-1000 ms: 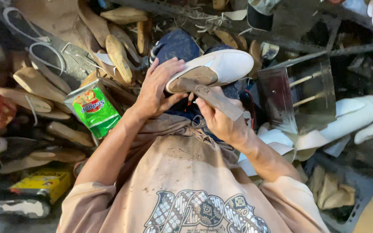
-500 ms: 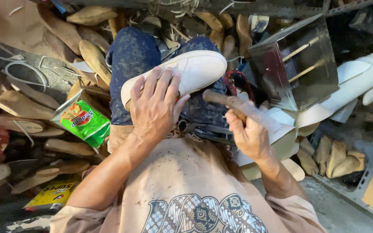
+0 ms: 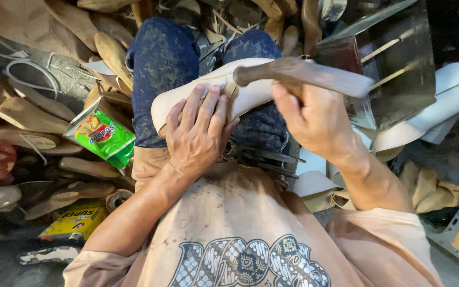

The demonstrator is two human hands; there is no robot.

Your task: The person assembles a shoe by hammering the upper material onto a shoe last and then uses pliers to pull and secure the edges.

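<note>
Lying across the knees, the cream leather shoe upper on its last (image 3: 240,90) is pinned by the flat left hand (image 3: 197,133) while the right hand (image 3: 314,119) grips a worn wooden-handled hammer (image 3: 304,74) over it, apparently mid-pounding; the next blow needs a steady last.

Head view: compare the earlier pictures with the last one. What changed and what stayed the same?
The right hand swung the wooden-handled tool up across the shoe. The left hand slid from the shoe's side onto its sole. The shoe stayed on the lap, both grips unchanged.
</note>
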